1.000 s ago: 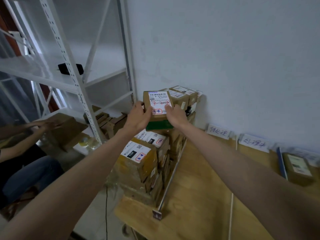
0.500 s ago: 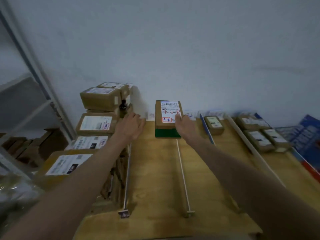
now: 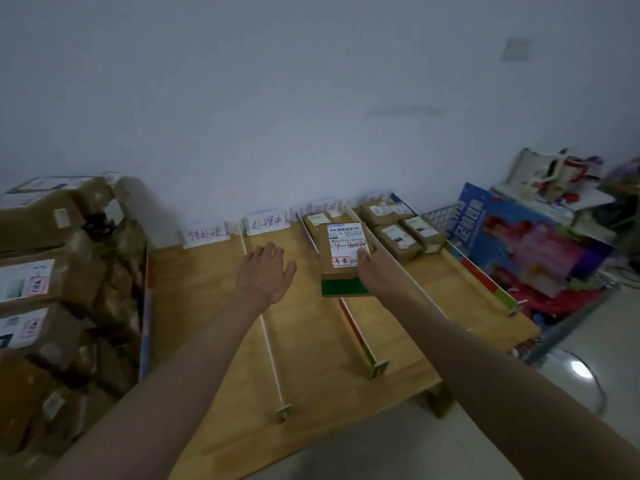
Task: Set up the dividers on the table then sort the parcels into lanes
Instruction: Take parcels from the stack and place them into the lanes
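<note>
Over the table's (image 3: 207,289) far edge, the right hand (image 3: 379,271) grips a labelled parcel (image 3: 344,258) above a red-green divider (image 3: 356,332). Left hand (image 3: 265,273) hangs open, holding nothing. Probably best to read the label, then set it flat inside one lane, not straddling.

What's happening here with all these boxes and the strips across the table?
A person is sorting parcels into lanes. The right hand holds a labelled parcel over the wooden table, above a divider; the left hand is open and holds nothing. Four parcels already lie in the far-right lanes, and a stack waits on the left.
</note>
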Demonstrator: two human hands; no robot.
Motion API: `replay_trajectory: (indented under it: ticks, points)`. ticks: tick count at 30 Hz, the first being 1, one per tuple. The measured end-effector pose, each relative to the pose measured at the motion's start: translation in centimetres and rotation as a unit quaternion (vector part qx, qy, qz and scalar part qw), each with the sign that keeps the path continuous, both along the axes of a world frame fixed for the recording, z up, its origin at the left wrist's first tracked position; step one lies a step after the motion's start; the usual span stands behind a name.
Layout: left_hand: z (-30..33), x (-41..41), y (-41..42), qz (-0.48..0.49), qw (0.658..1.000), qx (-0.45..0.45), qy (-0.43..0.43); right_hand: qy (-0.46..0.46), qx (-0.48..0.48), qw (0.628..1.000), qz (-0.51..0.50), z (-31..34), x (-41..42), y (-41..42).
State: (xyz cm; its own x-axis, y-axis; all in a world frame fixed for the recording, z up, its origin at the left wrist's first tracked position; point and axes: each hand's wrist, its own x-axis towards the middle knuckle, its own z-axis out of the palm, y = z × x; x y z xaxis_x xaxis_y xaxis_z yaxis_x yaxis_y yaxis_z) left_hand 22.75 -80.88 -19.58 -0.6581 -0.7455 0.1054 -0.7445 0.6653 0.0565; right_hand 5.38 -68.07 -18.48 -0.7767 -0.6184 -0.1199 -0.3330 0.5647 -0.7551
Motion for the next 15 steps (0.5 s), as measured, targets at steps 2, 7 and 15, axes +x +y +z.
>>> replay_trajectory:
  ticks: [2,7,15]
  points:
    - [-0.4,-3.5,2.2,-0.017,1.0,0.004,0.006,0.002,-0.001,1.0,-0.014,-0.9,-3.2,2.4]
    - [-1.7,-11.8,7.7,-0.043,0.999,0.023,0.014,-0.008,0.016,0.999,-0.05,-3.4,-11.5,7.9]
    - [-4.3,-22.4,13.5,-0.087,0.995,0.046,-0.005,-0.024,0.045,0.996,-0.073,-5.2,-20.5,16.5]
